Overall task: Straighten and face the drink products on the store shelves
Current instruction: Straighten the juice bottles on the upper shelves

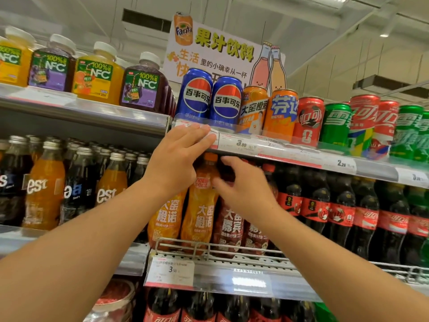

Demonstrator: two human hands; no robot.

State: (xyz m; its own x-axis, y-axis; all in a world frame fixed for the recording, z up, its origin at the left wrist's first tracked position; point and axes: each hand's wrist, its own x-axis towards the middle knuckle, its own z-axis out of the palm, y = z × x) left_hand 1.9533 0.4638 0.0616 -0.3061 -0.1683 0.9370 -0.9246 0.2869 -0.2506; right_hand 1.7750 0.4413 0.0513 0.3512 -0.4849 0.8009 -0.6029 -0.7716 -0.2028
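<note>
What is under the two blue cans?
The blue cans stand on a shelf edge with price tags. The left hand lies flat there. Below stand orange bottles; the hands hide part of them.

Both bare forearms are reaching up from the lower corners — the left toward one o'clock, the right toward eleven. The left hand [178, 156] is lying palm-forward, fingers straight and together. The right hand [241, 189] is hovering just beside it at four o'clock, fingers loosely curled.
</note>
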